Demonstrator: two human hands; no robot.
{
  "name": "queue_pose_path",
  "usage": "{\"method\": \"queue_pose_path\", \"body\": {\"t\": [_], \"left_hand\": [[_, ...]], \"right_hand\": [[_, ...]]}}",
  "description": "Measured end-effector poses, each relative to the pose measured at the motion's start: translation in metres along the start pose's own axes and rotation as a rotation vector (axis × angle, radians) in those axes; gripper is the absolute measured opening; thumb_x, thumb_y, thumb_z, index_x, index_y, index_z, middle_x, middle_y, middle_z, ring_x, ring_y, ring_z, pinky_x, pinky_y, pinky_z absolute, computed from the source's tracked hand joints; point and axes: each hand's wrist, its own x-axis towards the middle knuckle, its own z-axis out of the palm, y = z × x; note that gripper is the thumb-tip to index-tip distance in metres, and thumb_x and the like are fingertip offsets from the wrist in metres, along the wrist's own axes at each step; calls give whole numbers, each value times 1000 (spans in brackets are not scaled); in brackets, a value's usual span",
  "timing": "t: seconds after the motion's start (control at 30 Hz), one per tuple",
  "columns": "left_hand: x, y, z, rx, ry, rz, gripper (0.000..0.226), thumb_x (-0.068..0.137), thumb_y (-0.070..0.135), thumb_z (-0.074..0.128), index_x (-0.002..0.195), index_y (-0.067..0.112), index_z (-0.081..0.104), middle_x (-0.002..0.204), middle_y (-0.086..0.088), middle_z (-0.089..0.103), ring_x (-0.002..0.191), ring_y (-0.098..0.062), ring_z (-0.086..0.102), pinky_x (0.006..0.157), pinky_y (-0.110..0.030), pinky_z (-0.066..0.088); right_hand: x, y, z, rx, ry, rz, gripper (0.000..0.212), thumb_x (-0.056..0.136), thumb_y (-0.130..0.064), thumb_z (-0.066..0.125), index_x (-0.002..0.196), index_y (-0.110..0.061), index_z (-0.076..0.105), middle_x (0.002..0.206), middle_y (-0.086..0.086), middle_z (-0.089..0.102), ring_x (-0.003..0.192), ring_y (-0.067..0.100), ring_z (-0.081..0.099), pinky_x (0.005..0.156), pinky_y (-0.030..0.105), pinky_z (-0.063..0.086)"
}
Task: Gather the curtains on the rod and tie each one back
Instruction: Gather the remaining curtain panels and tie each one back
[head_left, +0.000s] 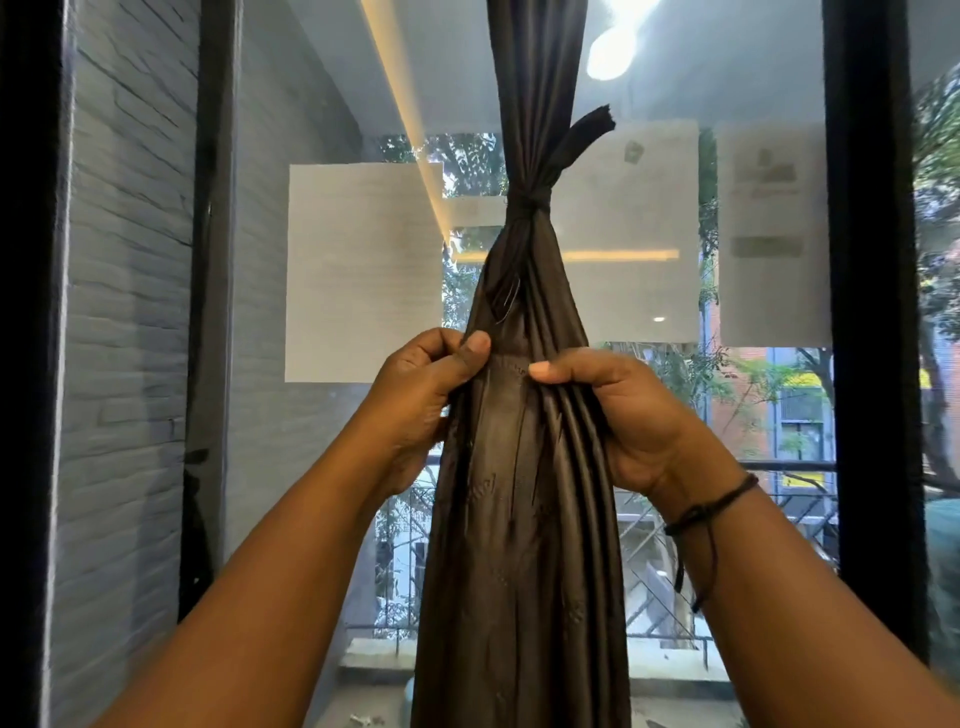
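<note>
A dark brown curtain (519, 545) hangs gathered into one bundle in front of the window. A matching fabric tie (530, 200) is knotted tight around it high up, with one loose end (589, 127) sticking out to the upper right. Below the knot the folds fan out. My left hand (423, 400) pinches the curtain's left edge between thumb and fingers. My right hand (615, 410) grips the pleats on the right side at the same height. A black cord bracelet circles my right wrist. The rod is out of view.
Behind the curtain is a glass pane with white paper sheets (358, 270) stuck on it. A black window frame post (872, 312) stands at the right, a dark post (213, 260) and a grey brick wall (124, 312) at the left. Trees and buildings show outside.
</note>
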Motion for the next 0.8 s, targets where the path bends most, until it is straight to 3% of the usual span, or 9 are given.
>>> {"method": "queue_pose_path", "body": {"t": [0.13, 0.23, 0.3, 0.43, 0.5, 0.57, 0.67, 0.73, 0.8], "left_hand": [[4, -2, 3, -200, 43, 10, 19, 87, 24, 59, 75, 14, 49, 77, -4, 60, 70, -14, 61, 68, -28, 57], [6, 0, -2, -266, 82, 33, 24, 85, 27, 60, 68, 17, 47, 74, -3, 56, 69, -14, 56, 70, -29, 51], [8, 1, -6, -51, 164, 71, 24, 91, 26, 58, 71, 14, 49, 77, -8, 55, 72, -16, 53, 69, -30, 47], [13, 2, -15, 569, 484, 318, 25, 95, 29, 53, 81, 9, 50, 72, 0, 52, 66, -11, 49, 62, -25, 42], [18, 5, -19, 584, 547, 342, 25, 96, 32, 49, 84, 10, 48, 71, 3, 49, 65, -10, 47, 57, -24, 39], [26, 5, -20, 429, 530, 202, 26, 98, 36, 45, 91, 11, 49, 78, 0, 53, 73, -15, 52, 64, -28, 43], [30, 3, -7, 160, 486, 4, 32, 99, 41, 40, 95, 11, 52, 87, -6, 58, 83, -22, 57, 77, -35, 48], [23, 0, 4, 207, 481, 29, 40, 98, 48, 37, 95, 11, 53, 86, -4, 58, 80, -19, 56, 71, -33, 46], [9, -7, 9, 342, 428, 150, 52, 91, 63, 35, 88, 14, 52, 77, 2, 54, 70, -12, 52, 61, -28, 41]], "right_hand": [[5, 4, -6, 62, 83, -18, 39, 62, -7, 56, 96, 7, 67, 80, 20, 69, 64, 28, 68, 71, 38, 58], [7, 9, -11, 98, 166, -100, 49, 63, -10, 56, 107, 8, 64, 90, 22, 66, 73, 32, 64, 77, 38, 56], [6, 10, -14, 96, 175, -114, 51, 65, -15, 57, 110, 7, 63, 92, 23, 65, 74, 32, 63, 79, 39, 54], [-1, 2, -12, 24, 40, -114, 36, 69, -25, 60, 95, -1, 65, 73, 13, 64, 61, 24, 60, 61, 29, 53], [-7, -2, -8, -17, 6, -130, 33, 81, -26, 54, 100, -1, 64, 77, 12, 66, 65, 23, 63, 62, 31, 56], [-10, -2, -4, -91, 16, -156, 29, 83, -28, 55, 98, -4, 64, 80, 8, 67, 68, 20, 64, 65, 33, 55], [-6, 4, -1, -178, 214, -233, 19, 94, -26, 50, 77, -18, 53, 72, 1, 54, 59, 14, 49, 55, 29, 40], [-3, 10, 1, -176, 422, -269, 23, 98, -28, 45, 76, -21, 44, 72, 1, 50, 55, 15, 43, 51, 26, 36], [-7, 20, 14, -221, 511, -334, 24, 98, -43, 41, 84, -25, 47, 73, -1, 53, 57, 16, 49, 53, 29, 41]]}}
